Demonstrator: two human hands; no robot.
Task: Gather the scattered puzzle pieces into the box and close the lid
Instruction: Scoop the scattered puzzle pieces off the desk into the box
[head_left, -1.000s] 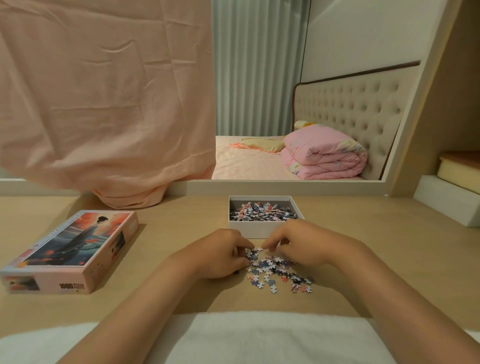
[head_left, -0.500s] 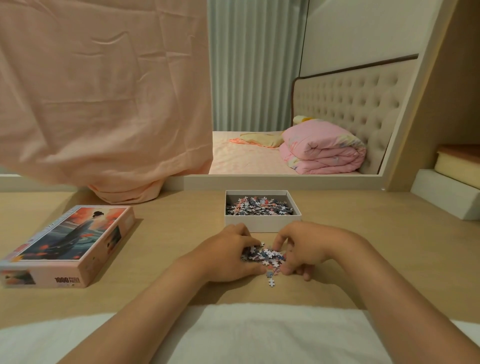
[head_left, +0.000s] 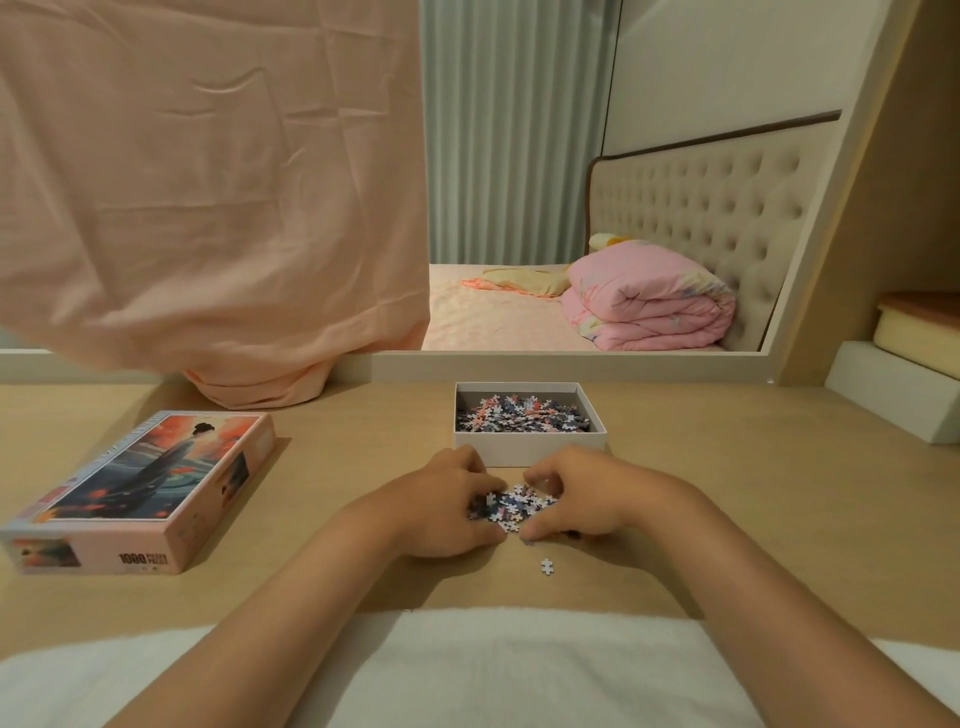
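Observation:
A small heap of puzzle pieces (head_left: 511, 505) lies on the wooden table just in front of the open white box (head_left: 530, 449). My left hand (head_left: 441, 506) and my right hand (head_left: 576, 499) cup the heap from both sides, fingers curled around it and touching the pieces. The box holds many more pieces (head_left: 522, 413). One loose piece (head_left: 546, 566) lies alone nearer to me, below my right hand. The picture-printed lid (head_left: 150, 483) rests flat at the left of the table.
A peach cloth (head_left: 208, 182) hangs over the table's far left edge. A mirror behind the table reflects a bed with a pink duvet (head_left: 649, 299). White foam blocks (head_left: 893, 395) sit at the far right. A white towel (head_left: 467, 670) covers the near edge.
The pieces, spread out in front of the box a second ago, have been pushed into a tight heap between my two hands. One piece has been left behind nearer me.

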